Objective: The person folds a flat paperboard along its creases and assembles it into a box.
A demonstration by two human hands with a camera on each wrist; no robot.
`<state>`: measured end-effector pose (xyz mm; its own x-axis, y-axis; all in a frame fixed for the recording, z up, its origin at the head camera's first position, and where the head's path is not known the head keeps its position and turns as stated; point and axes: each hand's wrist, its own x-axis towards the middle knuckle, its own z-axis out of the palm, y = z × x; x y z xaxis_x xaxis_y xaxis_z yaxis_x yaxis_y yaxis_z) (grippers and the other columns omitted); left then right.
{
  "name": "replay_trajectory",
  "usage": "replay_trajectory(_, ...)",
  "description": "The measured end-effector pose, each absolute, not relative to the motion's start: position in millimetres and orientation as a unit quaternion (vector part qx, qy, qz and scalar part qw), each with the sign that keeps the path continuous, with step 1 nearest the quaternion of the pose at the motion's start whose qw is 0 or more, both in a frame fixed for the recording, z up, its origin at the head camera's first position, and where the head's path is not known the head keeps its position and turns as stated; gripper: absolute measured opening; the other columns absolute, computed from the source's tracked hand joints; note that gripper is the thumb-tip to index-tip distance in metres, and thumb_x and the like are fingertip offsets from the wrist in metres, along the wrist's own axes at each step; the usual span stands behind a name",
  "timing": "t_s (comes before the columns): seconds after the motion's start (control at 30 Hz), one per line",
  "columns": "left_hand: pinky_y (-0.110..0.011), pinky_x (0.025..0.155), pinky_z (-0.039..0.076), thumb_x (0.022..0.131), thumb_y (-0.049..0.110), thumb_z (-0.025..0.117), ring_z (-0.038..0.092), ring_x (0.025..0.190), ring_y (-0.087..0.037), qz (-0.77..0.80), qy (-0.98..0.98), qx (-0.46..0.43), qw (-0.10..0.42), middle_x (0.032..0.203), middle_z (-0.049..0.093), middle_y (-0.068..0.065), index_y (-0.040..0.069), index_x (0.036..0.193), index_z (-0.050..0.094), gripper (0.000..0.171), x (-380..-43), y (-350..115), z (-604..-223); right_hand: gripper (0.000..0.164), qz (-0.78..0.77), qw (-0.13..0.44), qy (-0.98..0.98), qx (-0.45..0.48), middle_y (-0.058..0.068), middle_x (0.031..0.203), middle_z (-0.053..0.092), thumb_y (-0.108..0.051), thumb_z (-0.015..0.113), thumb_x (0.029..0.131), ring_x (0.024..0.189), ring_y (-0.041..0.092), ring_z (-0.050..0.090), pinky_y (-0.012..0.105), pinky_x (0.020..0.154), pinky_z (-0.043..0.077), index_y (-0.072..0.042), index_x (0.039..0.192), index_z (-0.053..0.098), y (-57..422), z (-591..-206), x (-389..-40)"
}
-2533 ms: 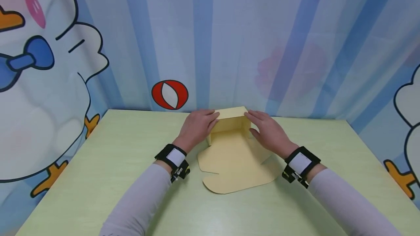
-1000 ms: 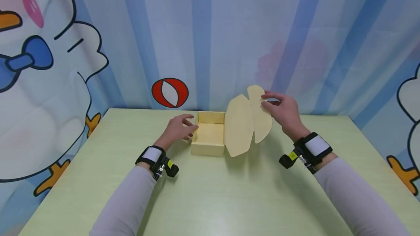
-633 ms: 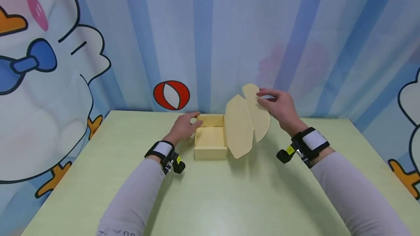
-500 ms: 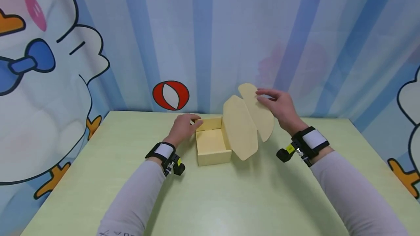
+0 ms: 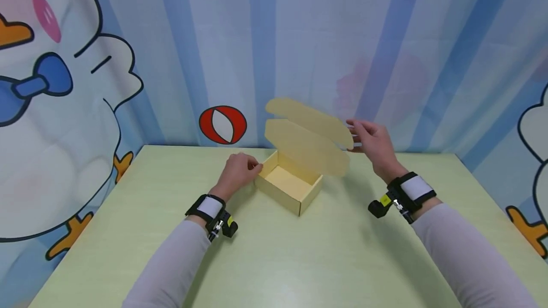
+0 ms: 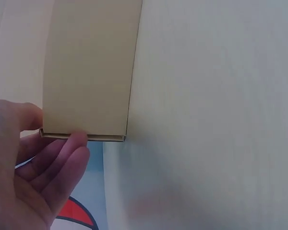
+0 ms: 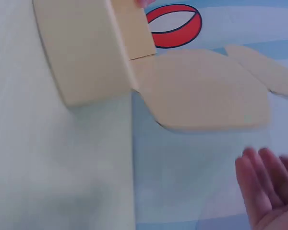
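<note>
Pale yellow, the card box [image 5: 278, 194] sits at 12 o'clock on the green table [image 5: 274, 260]. Your left hand [image 5: 236, 176] pinches its 10 o'clock corner between thumb and fingers. The lid [image 5: 306, 145] is open and leans up from the box's 1 o'clock side. Your right hand [image 5: 374, 145] is at 2 o'clock from the box, near but off the lid, its fingers loose and a bit spread.

Blue backdrop [image 5: 308, 37] (striped), pale table [image 5: 278, 260]
</note>
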<state>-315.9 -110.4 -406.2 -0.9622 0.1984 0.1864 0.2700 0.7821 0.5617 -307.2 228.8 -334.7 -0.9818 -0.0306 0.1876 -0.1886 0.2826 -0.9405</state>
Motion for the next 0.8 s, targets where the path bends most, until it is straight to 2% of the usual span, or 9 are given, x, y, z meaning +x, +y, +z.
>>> replay_trajectory(0.1, -0.022, 0.056, 0.046, 0.094, 0.024, 0.065, 0.059, 0.066, -0.014, -0.339, -0.933, -0.112, 0.042, 0.076, 0.071, -0.004, 0.008, 0.101, 0.078, 0.022, -313.1, -108.8, -410.7, 0.059, 0.586, 0.057, -0.808, 0.03, 0.019, 0.14, 0.053, -0.046, 0.041, 0.104, 0.094, 0.004, 0.064, 0.023, 0.077, 0.06, -0.005, 0.146, 0.046, 229.3, -348.8, -301.6)
replay_trajectory(0.27, -0.023, 0.056, 0.052, 0.095, 0.023, 0.064, 0.064, 0.057, -0.013, -0.402, -0.911, -0.086, -0.013, 0.073, 0.069, -0.008, 0.004, 0.122, 0.07, 0.033, -308.0, -103.4, -412.9, 0.062, 0.583, -0.003, -0.813, -0.005, 0.022, 0.147, 0.048, -0.043, 0.045, 0.104, 0.12, 0.03, 0.06, 0.027, 0.08, 0.061, -0.001, 0.149, 0.036, 226.9, -374.9, -292.6)
replay_trajectory(0.37, -0.024, 0.059, 0.056, 0.095, 0.024, 0.063, 0.065, 0.057, -0.012, -0.425, -0.901, -0.078, -0.043, 0.075, 0.069, -0.009, 0.003, 0.132, 0.063, 0.042, -306.4, -100.3, -412.4, 0.066, 0.581, -0.039, -0.813, -0.01, 0.024, 0.148, 0.047, -0.043, 0.05, 0.102, 0.128, 0.039, 0.055, 0.03, 0.08, 0.061, 0.0, 0.15, 0.035, 220.6, -386.1, -289.6)
replay_trajectory(0.57, -0.027, 0.059, 0.059, 0.097, 0.026, 0.061, 0.067, 0.058, -0.013, -0.444, -0.887, -0.09, -0.088, 0.082, 0.068, -0.012, 0.005, 0.133, 0.062, 0.042, -304.4, -94.9, -412.2, 0.063, 0.553, -0.083, -0.829, 0.014, 0.024, 0.148, 0.047, -0.033, 0.055, 0.101, 0.129, 0.039, 0.055, 0.035, 0.083, 0.061, 0.001, 0.15, 0.036, 200.4, -398.9, -285.3)
replay_trajectory(0.8, -0.028, 0.059, 0.06, 0.098, 0.026, 0.057, 0.068, 0.059, -0.013, -0.451, -0.88, -0.104, -0.105, 0.084, 0.068, -0.013, 0.002, 0.132, 0.061, 0.041, -301.8, -84.8, -413.3, 0.049, 0.512, -0.072, -0.855, 0.042, 0.021, 0.149, 0.049, -0.018, 0.052, 0.102, 0.125, 0.036, 0.06, 0.034, 0.08, 0.062, -0.002, 0.148, 0.043, 193.1, -405.1, -286.0)
